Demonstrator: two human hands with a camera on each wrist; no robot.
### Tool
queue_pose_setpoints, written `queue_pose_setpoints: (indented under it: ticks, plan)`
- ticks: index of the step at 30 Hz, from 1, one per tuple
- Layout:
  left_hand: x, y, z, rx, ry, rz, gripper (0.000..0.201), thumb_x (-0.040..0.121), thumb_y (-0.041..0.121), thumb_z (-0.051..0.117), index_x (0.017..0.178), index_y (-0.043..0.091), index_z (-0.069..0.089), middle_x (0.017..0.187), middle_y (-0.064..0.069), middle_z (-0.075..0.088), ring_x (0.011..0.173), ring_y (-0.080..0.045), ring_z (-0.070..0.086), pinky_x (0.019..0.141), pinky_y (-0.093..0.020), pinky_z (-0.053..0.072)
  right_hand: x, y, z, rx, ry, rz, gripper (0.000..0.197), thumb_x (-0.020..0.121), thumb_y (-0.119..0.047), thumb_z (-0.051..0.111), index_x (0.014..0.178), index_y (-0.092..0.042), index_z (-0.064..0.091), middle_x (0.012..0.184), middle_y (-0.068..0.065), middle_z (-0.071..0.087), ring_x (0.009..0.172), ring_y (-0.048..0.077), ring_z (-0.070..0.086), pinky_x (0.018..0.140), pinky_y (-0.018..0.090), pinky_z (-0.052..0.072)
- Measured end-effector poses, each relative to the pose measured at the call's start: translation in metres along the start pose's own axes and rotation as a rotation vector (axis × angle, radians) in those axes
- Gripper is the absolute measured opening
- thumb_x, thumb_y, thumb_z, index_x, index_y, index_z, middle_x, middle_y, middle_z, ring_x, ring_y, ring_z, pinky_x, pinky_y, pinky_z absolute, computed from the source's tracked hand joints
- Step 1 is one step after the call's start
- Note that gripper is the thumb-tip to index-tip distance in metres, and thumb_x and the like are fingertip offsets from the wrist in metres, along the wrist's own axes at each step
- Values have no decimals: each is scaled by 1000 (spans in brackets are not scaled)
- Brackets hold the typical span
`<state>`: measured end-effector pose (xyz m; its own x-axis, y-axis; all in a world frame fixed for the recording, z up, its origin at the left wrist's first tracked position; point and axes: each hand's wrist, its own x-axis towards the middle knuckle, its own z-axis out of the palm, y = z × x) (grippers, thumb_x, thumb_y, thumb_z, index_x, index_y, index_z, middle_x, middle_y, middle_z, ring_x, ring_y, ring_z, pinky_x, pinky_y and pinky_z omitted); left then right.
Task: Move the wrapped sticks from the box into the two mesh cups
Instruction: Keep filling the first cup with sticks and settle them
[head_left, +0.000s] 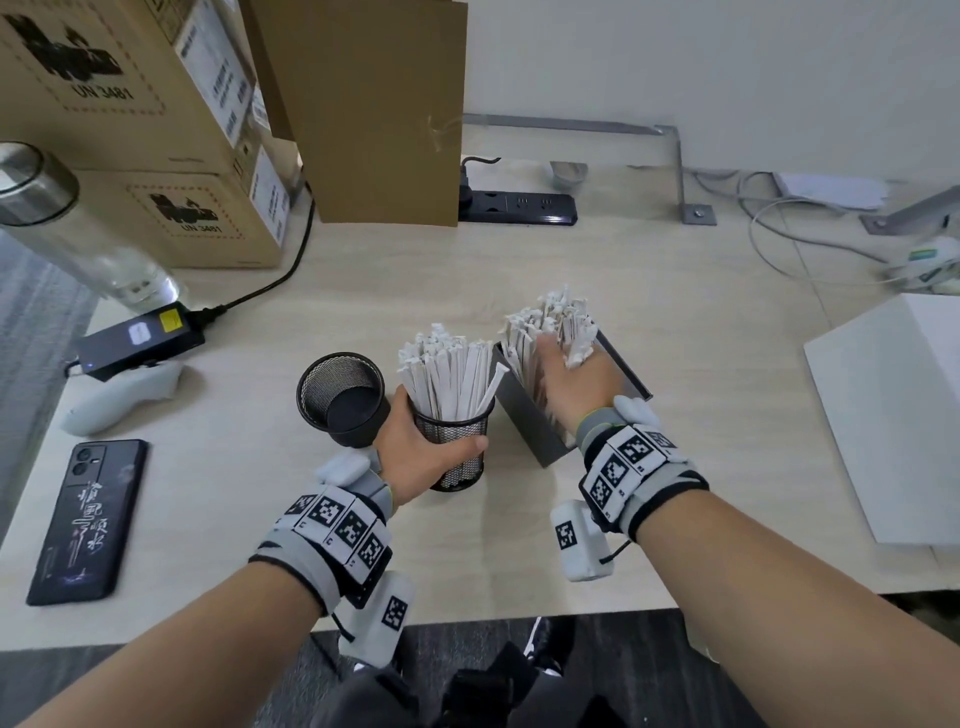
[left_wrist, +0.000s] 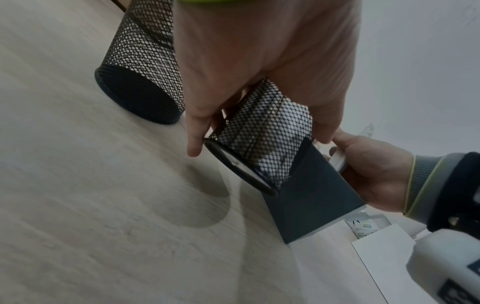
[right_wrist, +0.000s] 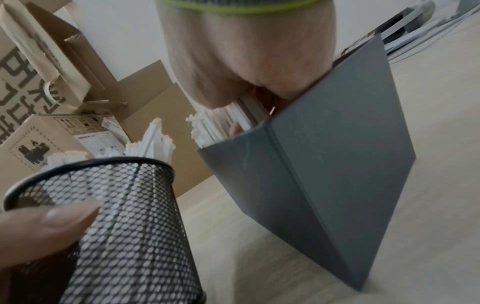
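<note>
The left hand (head_left: 415, 447) grips the stick-filled black mesh cup (head_left: 457, 447); the right hand (head_left: 576, 379) clasps white wrapped sticks (head_left: 550, 322) in the grey box (head_left: 530, 415).

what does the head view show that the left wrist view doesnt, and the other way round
Only the head view shows the white wrapped sticks fanning out of the held black mesh cup, the right hand gripping a bunch of sticks in the grey box, the empty inside of the second black mesh cup, and a black phone.

Only the left wrist view shows the held cup's base ring lifted and tilted off the pale wooden table.

Both show the left hand gripping the cup beside the box.
</note>
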<state>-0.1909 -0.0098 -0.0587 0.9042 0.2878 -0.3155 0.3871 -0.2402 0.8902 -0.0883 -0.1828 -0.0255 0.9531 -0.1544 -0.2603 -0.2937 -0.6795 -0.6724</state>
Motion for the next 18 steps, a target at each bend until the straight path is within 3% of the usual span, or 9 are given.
queue_pose_setpoints:
  ticks: [2,4,7,9,12,15,18]
  plan:
    - [-2,1,2,-5,-17,-6,98,42,52,83,127,21,45,116,9,59,109,-11,56,93,-25,41,0,2,-4,29,-21,-2,56,92,-60,43,69,-14,65,60,-1,67,54,18,61,55,24,38]
    - [-4,1,3,-7,-25,-3,98,42,50,83,127,19,47,117,7,61,108,-11,57,91,-24,41,1,4,-6,80,-55,15,58,93,-57,40,66,-12,66,57,1,69,54,21,62,58,25,43]
    - [-5,2,2,2,-32,-2,93,46,43,84,127,19,47,117,5,62,107,-11,58,91,-24,42,4,-4,-15,328,35,85,53,92,-57,42,91,-7,58,50,2,66,62,26,64,66,31,50]
    - [-5,2,1,14,-40,-1,90,48,40,85,127,20,47,117,6,62,107,-10,58,90,-23,42,5,-18,-26,501,118,49,48,93,-53,42,82,-8,52,39,-2,54,62,33,67,59,30,46]
    - [-5,2,1,46,-74,10,86,55,31,93,127,21,46,114,9,60,104,-8,57,83,-13,41,-3,-50,-45,758,179,-72,49,99,-41,42,58,-13,40,35,-5,35,46,26,62,53,33,48]
    - [-6,3,3,79,-96,34,81,61,27,91,128,18,47,113,9,60,103,-8,57,77,-8,38,-13,-72,-58,928,132,-171,51,101,-38,41,55,-15,37,39,-4,32,37,17,54,63,46,56]
    - [-6,6,5,100,-121,64,82,61,28,91,130,18,46,114,10,60,101,-5,58,74,-6,38,-23,-82,-56,1006,76,-188,53,100,-40,43,53,-16,39,41,0,31,36,17,52,67,54,56]
